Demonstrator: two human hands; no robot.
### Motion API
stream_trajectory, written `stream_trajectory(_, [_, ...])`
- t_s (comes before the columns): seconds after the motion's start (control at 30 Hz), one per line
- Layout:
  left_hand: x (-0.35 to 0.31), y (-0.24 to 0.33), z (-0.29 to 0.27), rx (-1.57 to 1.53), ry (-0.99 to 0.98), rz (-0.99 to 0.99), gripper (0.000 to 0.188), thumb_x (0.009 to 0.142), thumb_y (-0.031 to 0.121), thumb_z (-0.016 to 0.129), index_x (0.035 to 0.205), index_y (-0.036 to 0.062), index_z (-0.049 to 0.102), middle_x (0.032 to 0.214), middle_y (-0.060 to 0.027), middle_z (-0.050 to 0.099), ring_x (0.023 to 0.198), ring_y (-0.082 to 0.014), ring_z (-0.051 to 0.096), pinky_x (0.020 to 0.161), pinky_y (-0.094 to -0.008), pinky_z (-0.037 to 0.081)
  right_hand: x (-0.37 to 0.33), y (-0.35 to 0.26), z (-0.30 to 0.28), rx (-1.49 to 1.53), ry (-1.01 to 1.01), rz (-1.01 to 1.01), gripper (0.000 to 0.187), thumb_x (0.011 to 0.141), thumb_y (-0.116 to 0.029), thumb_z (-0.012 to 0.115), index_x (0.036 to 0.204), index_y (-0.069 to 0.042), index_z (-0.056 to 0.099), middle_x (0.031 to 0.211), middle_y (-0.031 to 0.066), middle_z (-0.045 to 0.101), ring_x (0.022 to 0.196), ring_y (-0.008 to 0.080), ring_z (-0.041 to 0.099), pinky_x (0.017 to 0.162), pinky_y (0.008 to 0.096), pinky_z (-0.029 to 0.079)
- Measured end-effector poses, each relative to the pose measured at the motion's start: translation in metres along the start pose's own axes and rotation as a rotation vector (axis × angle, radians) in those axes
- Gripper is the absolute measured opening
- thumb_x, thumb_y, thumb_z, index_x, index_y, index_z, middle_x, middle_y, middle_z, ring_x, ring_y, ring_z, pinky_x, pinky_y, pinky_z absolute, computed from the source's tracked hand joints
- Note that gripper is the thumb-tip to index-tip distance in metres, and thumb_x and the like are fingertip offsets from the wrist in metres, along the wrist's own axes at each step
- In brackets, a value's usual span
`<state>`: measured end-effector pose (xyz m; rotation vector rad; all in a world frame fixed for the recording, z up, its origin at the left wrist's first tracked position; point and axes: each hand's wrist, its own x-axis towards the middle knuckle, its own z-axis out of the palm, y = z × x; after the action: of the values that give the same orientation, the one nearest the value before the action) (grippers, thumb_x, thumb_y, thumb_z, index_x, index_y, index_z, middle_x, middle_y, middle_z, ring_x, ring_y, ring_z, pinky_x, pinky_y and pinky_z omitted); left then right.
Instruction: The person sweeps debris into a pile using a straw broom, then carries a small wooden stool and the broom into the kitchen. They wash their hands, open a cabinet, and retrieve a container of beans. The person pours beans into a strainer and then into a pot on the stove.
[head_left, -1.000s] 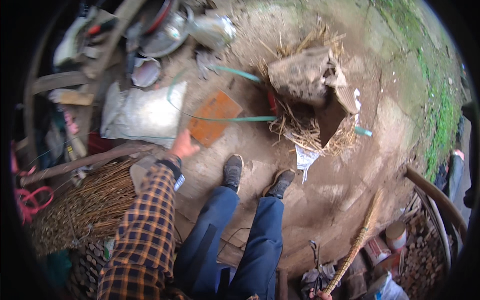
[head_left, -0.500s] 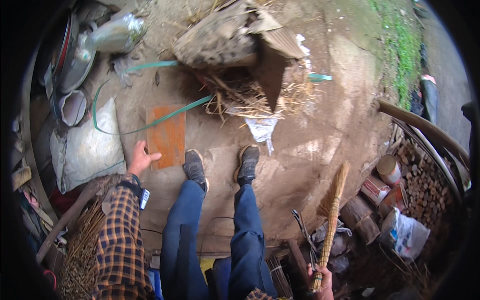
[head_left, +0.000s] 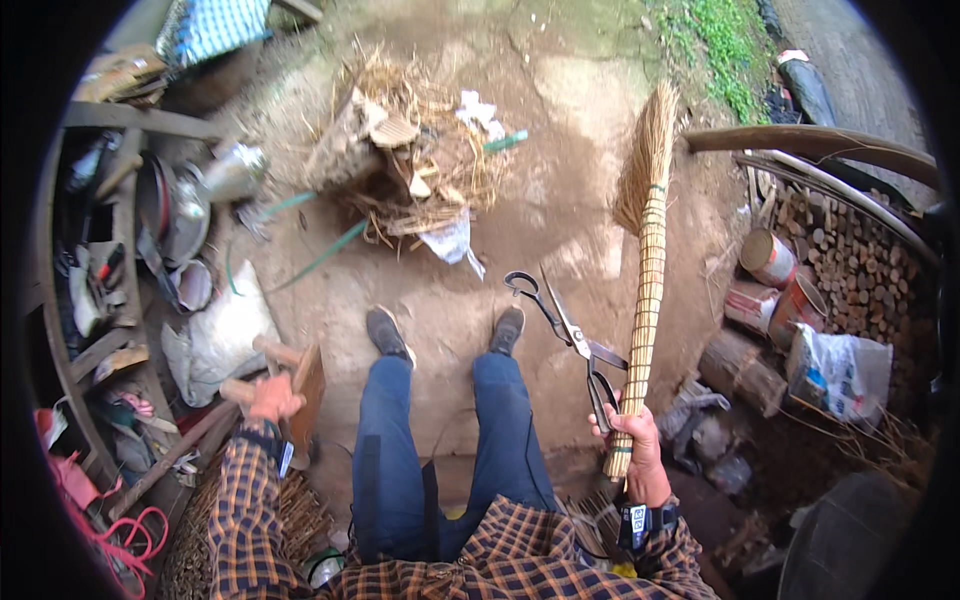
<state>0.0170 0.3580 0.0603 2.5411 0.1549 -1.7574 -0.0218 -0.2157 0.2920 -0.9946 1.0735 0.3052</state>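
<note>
My left hand [head_left: 274,397] is closed on a small wooden stool [head_left: 309,395], lifted and tipped on its side with its pale legs pointing left. My right hand [head_left: 645,450] grips a straw broom [head_left: 651,270] by its bound handle, bristles pointing away from me. The same hand also holds a pair of large metal scissors [head_left: 575,338] by one black handle loop, blades spread apart. Past my feet lies a heap of straw and torn cardboard [head_left: 400,150], with a green strap [head_left: 330,253] and a scrap of white plastic [head_left: 450,240] at its edge.
To the left stand a white sack [head_left: 235,335] and a wooden rack [head_left: 130,240] with clutter. Rusty cans [head_left: 768,258], a log [head_left: 740,370], stacked firewood [head_left: 850,250] and a plastic bag [head_left: 840,375] are on the right. Pink cord [head_left: 125,540] hangs at lower left.
My left hand has taken hold of the stool and raised it off the ground. My right hand has come up and forward with the broom and scissors. The view has shifted.
</note>
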Motion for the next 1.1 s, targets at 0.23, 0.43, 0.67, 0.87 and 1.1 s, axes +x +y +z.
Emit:
stream_trajectory(0.23, [-0.167, 0.059, -0.054, -0.353, 0.374, -0.057, 0.061, 0.073, 0.041, 0.073, 0.112, -0.002, 0.057, 0.111, -0.0298, 0.065, 0.108, -0.0441, 0.061, 0.094, -0.0492, 0.047, 0.001, -0.103, -0.037, -0.025, -0.418, -0.279, 0.043, 0.072, -0.002, 0.069, 0.11, 0.0, 0.05, 0.078, 0.0101, 0.059, 0.077, 0.0297, 0.068, 0.072, 0.0436, 0.061])
stream_trajectory(0.43, [-0.235, 0.192, -0.139, -0.867, 0.618, 0.322, 0.056, 0.083, 0.038, 0.073, 0.113, -0.0053, 0.056, 0.105, -0.0202, 0.067, 0.097, -0.0263, 0.066, 0.087, -0.0379, 0.05, -0.017, -0.212, -0.099, -0.048, -0.623, -0.481, 0.033, 0.076, 0.002, 0.068, 0.105, 0.0, 0.053, 0.08, 0.013, 0.063, 0.073, 0.0296, 0.069, 0.077, 0.0546, 0.06])
stream_trajectory(0.67, [-0.258, 0.375, -0.279, -0.675, 0.68, 0.69, 0.062, 0.093, 0.058, 0.058, 0.104, -0.0032, 0.057, 0.086, -0.0091, 0.062, 0.079, -0.0153, 0.057, 0.07, -0.0321, 0.046, 0.006, -0.308, -0.106, 0.041, -0.811, -0.597, 0.033, 0.078, 0.0, 0.069, 0.107, -0.002, 0.053, 0.085, 0.0126, 0.066, 0.075, 0.0308, 0.069, 0.083, 0.0579, 0.058])
stream_trajectory(0.87, [-0.256, 0.519, -0.365, -0.484, 0.735, 0.877, 0.082, 0.087, 0.077, 0.048, 0.105, -0.0033, 0.059, 0.085, -0.014, 0.061, 0.083, -0.0211, 0.059, 0.075, -0.0354, 0.048, 0.066, -0.363, -0.084, 0.096, -0.829, -0.496, 0.03, 0.079, 0.002, 0.067, 0.105, -0.001, 0.053, 0.089, 0.0135, 0.067, 0.089, 0.0382, 0.071, 0.078, 0.0518, 0.061])
stream_trajectory(1.1, [-0.192, 0.668, -0.422, -0.572, 0.472, 0.821, 0.096, 0.077, 0.085, 0.052, 0.109, -0.0056, 0.057, 0.092, -0.0207, 0.067, 0.088, -0.031, 0.067, 0.076, -0.0419, 0.051, 0.183, -0.46, -0.06, 0.049, -0.746, -0.375, 0.027, 0.083, 0.006, 0.063, 0.108, 0.001, 0.053, 0.091, 0.0146, 0.066, 0.097, 0.0428, 0.069, 0.08, 0.0489, 0.061])
